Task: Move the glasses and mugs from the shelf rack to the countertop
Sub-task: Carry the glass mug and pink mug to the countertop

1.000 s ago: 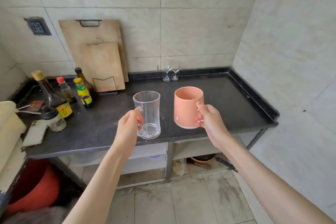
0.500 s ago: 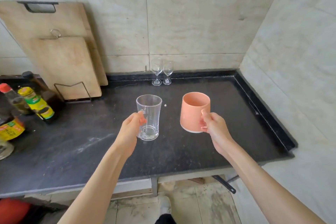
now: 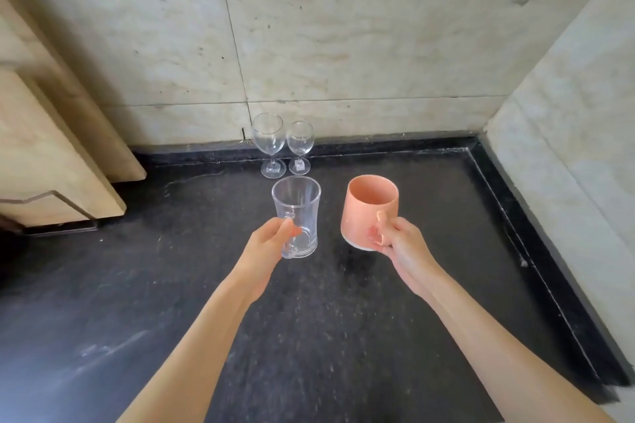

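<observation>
The left hand (image 3: 266, 244) grips the clear glass mug (image 3: 297, 213) by its handle, the right hand (image 3: 398, 244) likewise the pink mug (image 3: 369, 209), both above the black countertop (image 3: 137, 285).

There were two wine glasses, a larger wine glass (image 3: 268, 137) and a smaller wine glass (image 3: 300, 140), standing side by side on the surface (image 3: 343, 336). There were two mugs: one clear glass mug (image 3: 298, 206) and one peach-pink ceramic mug (image 3: 369, 208). Two hands were in view, a left hand (image 3: 264, 247) and a right hand (image 3: 400, 247), each with one mug. Two wooden cutting boards were counted, a front cutting board (image 3: 37, 154) and a rear cutting board (image 3: 96, 127).
</observation>
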